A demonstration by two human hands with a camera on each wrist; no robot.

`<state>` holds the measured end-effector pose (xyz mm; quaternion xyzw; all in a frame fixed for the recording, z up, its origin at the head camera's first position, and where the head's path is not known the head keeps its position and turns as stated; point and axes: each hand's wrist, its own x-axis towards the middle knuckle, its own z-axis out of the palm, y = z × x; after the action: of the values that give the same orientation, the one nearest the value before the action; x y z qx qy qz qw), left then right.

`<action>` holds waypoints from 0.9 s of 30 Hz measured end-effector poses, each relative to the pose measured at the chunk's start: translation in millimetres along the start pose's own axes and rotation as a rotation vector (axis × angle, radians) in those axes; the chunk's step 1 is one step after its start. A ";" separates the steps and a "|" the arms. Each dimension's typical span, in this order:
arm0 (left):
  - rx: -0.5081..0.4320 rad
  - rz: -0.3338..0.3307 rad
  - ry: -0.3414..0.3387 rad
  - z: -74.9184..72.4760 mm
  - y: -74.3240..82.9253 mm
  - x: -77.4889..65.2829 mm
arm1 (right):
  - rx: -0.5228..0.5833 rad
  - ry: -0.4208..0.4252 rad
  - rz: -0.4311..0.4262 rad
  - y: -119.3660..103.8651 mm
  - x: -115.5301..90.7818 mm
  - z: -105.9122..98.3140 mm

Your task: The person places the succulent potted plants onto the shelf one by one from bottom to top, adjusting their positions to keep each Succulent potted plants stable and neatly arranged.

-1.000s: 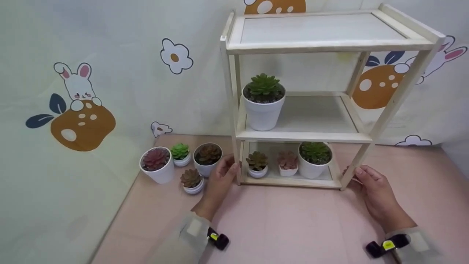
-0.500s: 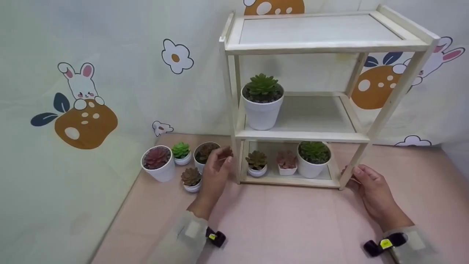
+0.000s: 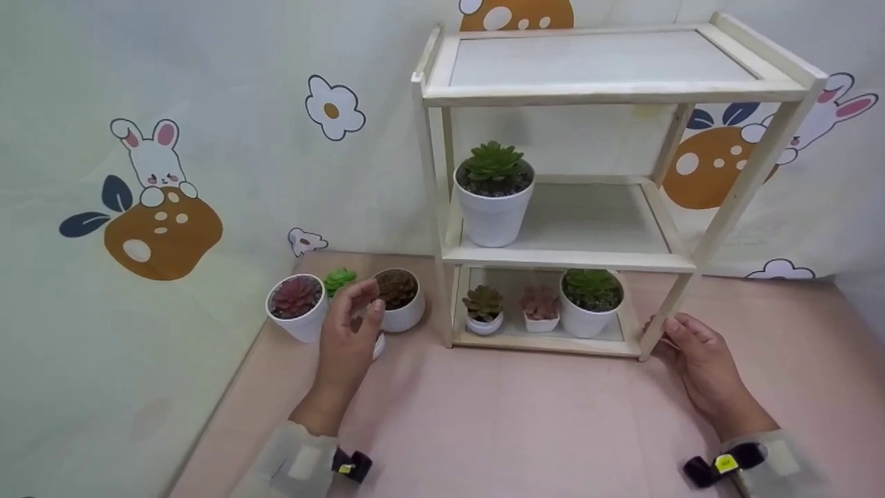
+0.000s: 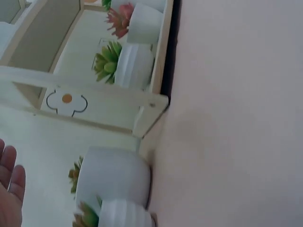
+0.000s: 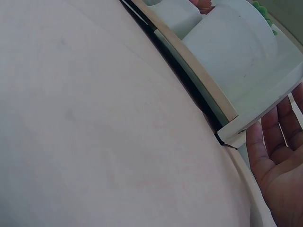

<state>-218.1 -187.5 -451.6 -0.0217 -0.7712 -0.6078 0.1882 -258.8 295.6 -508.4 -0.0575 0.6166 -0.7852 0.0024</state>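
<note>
The wooden shelf [image 3: 615,95] stands upright on the pink table [image 3: 539,422], potted plants [image 3: 495,211] on its lower two levels. The right hand [image 3: 706,370] reaches forward to the shelf's right front leg [image 3: 733,197], its nearly straight fingers resting against it. Well apart, the left hand [image 3: 347,342] hangs before the red plant [image 3: 297,297] and brown plant [image 3: 398,287], thumb spread from loosely bent fingers, holding nothing

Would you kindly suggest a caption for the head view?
Right hand gripping a wooden shelf of potted succulents, left hand near more pots.
</note>
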 end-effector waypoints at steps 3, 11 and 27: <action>0.033 -0.037 0.013 -10.0 -6.6 -2.5 | 0.022 -0.026 -0.028 1.1 -1.2 -1.9; 0.205 -0.194 0.052 -25.4 -26.8 -13.2 | 0.058 -0.096 -0.034 3.4 0.0 -4.0; 0.046 -0.440 -0.068 -38.2 -64.1 -12.4 | 0.035 -0.038 -0.028 2.0 0.1 -0.5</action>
<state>-213.3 -237.8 -507.8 0.1308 -0.7770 -0.6152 0.0254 -259.1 295.6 -510.4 -0.0809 0.6016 -0.7946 0.0044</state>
